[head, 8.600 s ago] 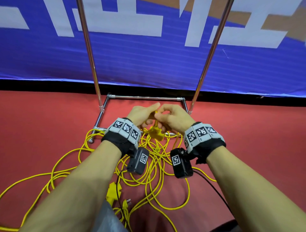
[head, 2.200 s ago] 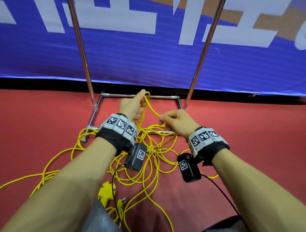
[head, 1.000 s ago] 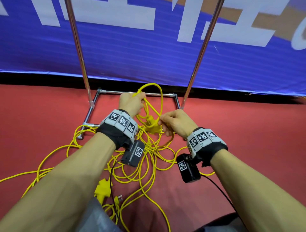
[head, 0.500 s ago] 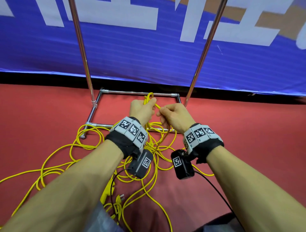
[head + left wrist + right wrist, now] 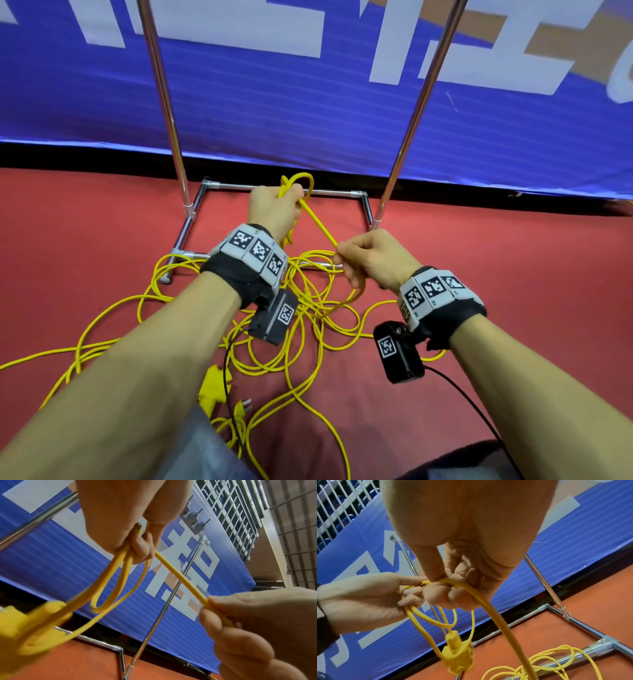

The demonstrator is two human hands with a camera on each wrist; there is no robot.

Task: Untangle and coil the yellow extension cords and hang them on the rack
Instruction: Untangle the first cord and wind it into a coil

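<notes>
Yellow cord [image 5: 318,226] now taut; right hand [image 5: 373,260] pulled from left hand [image 5: 274,209].

An indoor sports hall or arena-like venue. A red floor [image 5: 513,274] runs up to a long blue padded barrier [image 5: 274,113] printed with large white characters. Behind the barrier, the wrist views show grey metal railings [image 5: 236,507] and rows of blue spectator seats [image 5: 342,522]. A chrome tube rack [image 5: 168,102] stands on the floor against the barrier.
</notes>
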